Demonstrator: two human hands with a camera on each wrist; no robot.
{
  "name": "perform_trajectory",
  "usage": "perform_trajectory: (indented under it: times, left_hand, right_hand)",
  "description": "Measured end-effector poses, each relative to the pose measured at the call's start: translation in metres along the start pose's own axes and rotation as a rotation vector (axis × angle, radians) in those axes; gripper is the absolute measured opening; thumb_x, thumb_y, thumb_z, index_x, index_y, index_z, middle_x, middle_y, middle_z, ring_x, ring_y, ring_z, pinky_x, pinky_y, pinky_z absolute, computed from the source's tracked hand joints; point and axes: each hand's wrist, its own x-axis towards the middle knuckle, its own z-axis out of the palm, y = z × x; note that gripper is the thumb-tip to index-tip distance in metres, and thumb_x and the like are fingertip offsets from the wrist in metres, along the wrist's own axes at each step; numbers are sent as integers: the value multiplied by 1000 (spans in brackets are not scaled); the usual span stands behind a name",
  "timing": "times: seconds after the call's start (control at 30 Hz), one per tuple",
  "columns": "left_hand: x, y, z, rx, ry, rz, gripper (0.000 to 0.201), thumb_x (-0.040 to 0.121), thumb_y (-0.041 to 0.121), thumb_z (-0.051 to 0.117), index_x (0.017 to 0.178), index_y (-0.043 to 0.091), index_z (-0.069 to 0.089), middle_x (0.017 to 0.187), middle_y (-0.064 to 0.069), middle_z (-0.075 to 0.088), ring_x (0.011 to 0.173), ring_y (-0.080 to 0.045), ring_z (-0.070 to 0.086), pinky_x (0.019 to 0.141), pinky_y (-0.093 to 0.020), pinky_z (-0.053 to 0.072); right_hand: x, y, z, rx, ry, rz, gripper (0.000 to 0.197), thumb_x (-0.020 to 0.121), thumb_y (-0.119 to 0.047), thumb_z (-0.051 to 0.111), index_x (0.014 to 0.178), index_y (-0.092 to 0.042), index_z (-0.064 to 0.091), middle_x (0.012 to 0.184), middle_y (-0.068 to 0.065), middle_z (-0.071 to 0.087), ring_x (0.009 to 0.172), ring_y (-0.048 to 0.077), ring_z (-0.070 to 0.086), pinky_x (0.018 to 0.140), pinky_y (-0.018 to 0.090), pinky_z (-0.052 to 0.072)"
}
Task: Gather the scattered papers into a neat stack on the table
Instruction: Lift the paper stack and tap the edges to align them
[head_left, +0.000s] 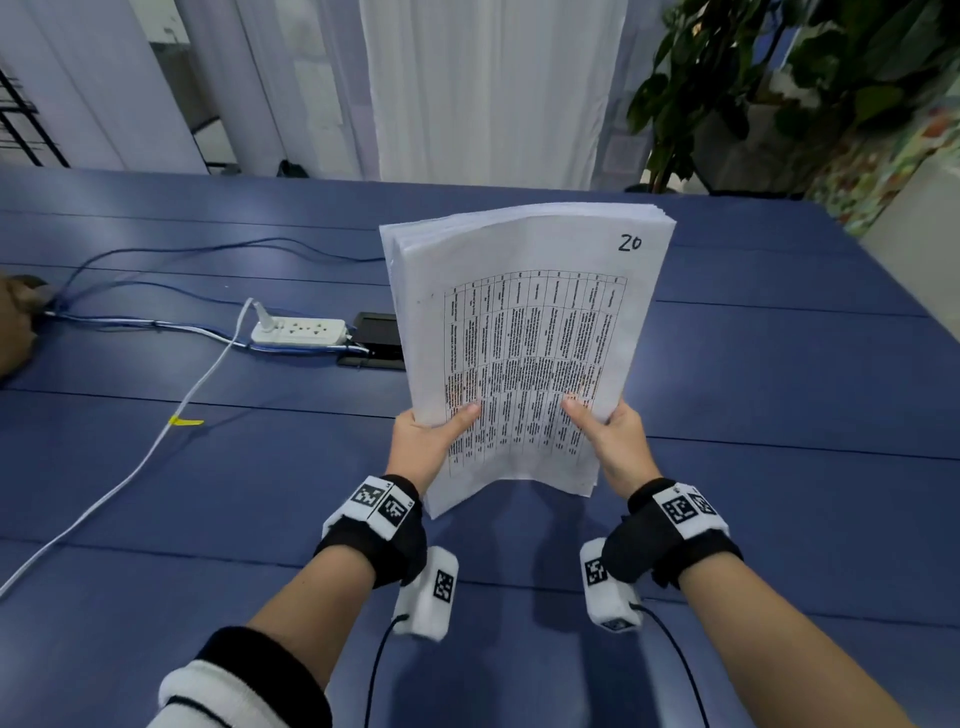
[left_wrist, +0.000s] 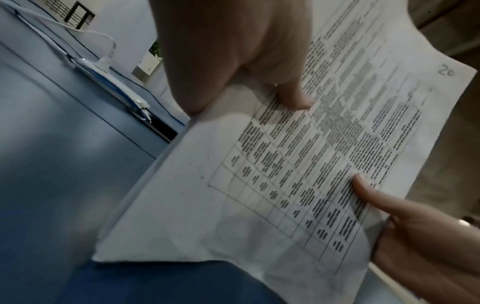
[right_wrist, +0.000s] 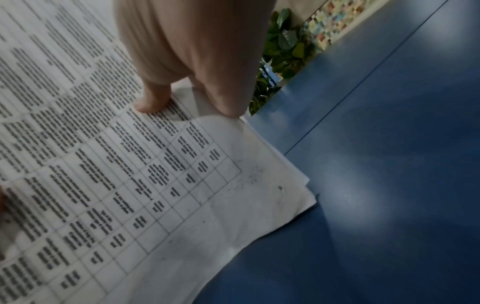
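Observation:
A thick stack of white papers (head_left: 524, 332) stands nearly upright above the blue table (head_left: 753, 395), its top sheet printed with a table and marked "20". My left hand (head_left: 431, 436) grips its lower left edge, thumb on the front sheet. My right hand (head_left: 608, 431) grips the lower right edge the same way. The left wrist view shows the papers (left_wrist: 259, 185) with my left hand (left_wrist: 246, 61) pinching them and my right hand (left_wrist: 415, 236) at the other side. In the right wrist view my right hand (right_wrist: 192, 67) pinches the papers (right_wrist: 155, 185), whose lower corners fan slightly.
A white power strip (head_left: 298, 332) with a plugged-in white cable (head_left: 130, 478) and blue wires lies left of the papers, beside a black table socket box (head_left: 376, 338). A leafy plant (head_left: 769, 78) stands at the far right; white curtains hang behind the table.

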Motion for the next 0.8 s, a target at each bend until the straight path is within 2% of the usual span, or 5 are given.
perform_trajectory:
  times: [0.3, 0.43, 0.6, 0.7, 0.8]
  left_hand:
    - [-10, 31, -16, 30, -100, 70, 16, 78, 4, 69, 87, 16, 67, 68, 20, 71, 69, 7, 68, 64, -9, 53]
    - [-8, 67, -19, -42, -57, 191, 17, 77, 3, 70, 90, 12, 66, 80, 12, 71, 70, 5, 68, 67, -12, 54]
    - [-26, 51, -14, -3, -137, 162, 17, 78, -3, 66, 86, 12, 67, 69, 18, 72, 69, 4, 68, 67, -14, 55]
    - [-33, 51, -15, 13, -154, 180, 18, 79, -3, 66, 83, 15, 67, 69, 19, 72, 70, 5, 68, 67, -13, 54]
    - [-32, 67, -26, 1, -147, 228, 19, 79, -4, 65, 83, 14, 67, 69, 18, 73, 69, 3, 68, 64, -14, 55]
  right_hand:
    - [-14, -13, -7, -74, -5, -74, 30, 84, -3, 64, 114, -6, 60, 102, -5, 68, 86, -4, 67, 80, 13, 54]
    - [-28, -13, -9, -62, -3, -103, 29, 84, -3, 64, 111, -7, 60, 101, -6, 68, 86, -4, 67, 77, 12, 53]
    - [-45, -4, -5, -91, -13, -63, 27, 86, -9, 64, 112, -12, 61, 104, -6, 67, 94, -1, 64, 92, 25, 51]
    - [-47, -16, -7, -138, -23, -125, 26, 86, -6, 62, 112, -6, 60, 97, -10, 65, 80, -14, 64, 78, 10, 52]
    - [-42, -42, -16, -215, -82, -158, 16, 85, -3, 64, 99, -8, 61, 94, -2, 67, 75, -12, 65, 67, 6, 50]
